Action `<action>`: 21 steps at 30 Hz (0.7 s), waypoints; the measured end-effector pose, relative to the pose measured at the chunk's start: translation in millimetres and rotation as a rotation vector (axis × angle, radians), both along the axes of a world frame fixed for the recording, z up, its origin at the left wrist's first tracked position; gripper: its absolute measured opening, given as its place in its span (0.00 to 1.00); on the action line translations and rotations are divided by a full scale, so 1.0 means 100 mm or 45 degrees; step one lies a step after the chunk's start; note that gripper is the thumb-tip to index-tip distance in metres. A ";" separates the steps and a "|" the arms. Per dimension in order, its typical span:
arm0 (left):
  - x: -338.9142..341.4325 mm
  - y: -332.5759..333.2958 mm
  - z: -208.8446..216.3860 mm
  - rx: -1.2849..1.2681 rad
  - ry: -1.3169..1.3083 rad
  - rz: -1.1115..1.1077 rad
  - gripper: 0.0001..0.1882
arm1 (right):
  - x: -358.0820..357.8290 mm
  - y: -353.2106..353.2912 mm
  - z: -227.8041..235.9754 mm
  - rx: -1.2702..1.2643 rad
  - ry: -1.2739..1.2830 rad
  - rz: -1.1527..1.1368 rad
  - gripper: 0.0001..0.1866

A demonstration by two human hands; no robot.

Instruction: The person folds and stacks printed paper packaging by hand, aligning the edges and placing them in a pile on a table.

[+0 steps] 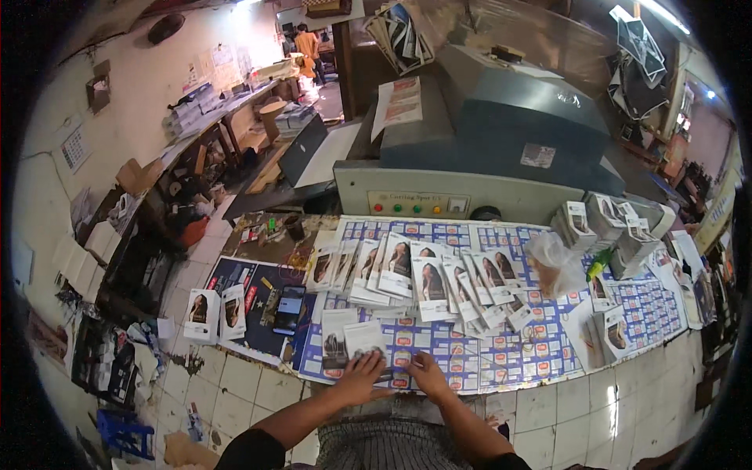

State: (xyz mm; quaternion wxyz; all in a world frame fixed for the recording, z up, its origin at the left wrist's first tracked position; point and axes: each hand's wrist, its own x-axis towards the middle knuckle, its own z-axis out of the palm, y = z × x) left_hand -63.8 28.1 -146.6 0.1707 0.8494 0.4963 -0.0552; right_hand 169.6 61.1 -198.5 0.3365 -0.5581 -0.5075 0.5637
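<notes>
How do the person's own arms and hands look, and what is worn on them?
Both forearms are bare, and the left hand and right hand wear no gloves. Dark short sleeves cover only the upper arms. No watch or ring is clear at this size.

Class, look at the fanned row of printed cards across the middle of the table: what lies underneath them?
Under the fanned cards lies a large printed sheet of small blue, white and red labels, spread over the table. What is beneath that sheet is covered. Both hands rest on its near edge.

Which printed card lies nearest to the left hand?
The white card at the fingertips of the left hand; the fanned cards lie farther back.
</notes>
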 end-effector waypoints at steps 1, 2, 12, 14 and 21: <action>0.05 -0.01 0.03 -0.015 0.003 0.015 0.53 | -0.13 -0.05 0.01 -0.011 0.107 -0.057 0.41; 0.09 -0.02 0.06 -0.015 -0.160 0.014 0.52 | -0.20 -0.06 0.03 -0.025 0.110 -0.045 0.41; 0.04 -0.06 0.10 -0.172 -0.759 0.272 0.32 | -0.36 0.07 0.14 0.018 -0.087 0.177 0.26; 0.02 -0.04 0.27 -0.199 -0.981 0.439 0.30 | -0.32 0.07 0.11 -0.020 -0.073 0.144 0.24; -0.06 0.04 0.07 0.092 -1.279 1.037 0.37 | -0.15 -0.08 0.74 0.045 0.217 0.149 0.14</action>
